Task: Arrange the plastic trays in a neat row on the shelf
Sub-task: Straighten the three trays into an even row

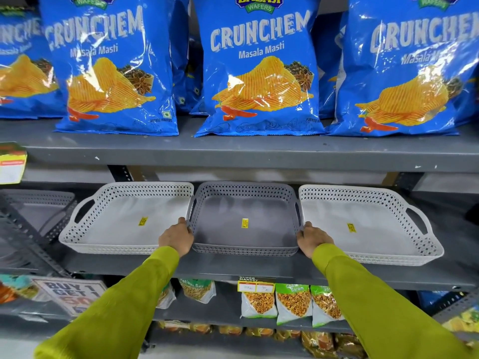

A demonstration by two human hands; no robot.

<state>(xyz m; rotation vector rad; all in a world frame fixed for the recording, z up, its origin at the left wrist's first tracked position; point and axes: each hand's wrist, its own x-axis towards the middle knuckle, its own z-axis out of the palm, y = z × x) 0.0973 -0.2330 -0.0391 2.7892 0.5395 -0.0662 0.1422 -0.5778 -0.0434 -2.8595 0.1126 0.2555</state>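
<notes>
Three perforated plastic trays stand side by side on the grey middle shelf [233,268]. A white tray [111,229] is on the left, a grey tray [225,229] in the middle, another white tray [383,234] on the right. Each carries a small yellow sticker inside. My left hand [176,238] grips the grey tray's left edge near its front corner. My right hand [312,238] grips its right edge near the front corner. The trays' sides touch or nearly touch. Both arms wear green sleeves.
Large blue chip bags [256,66] line the shelf above. A darker grey tray [39,203] sits on the neighbouring shelf unit at far left. Snack packets [293,301] and a price tag [255,286] sit below. A slotted metal upright [31,242] stands at left.
</notes>
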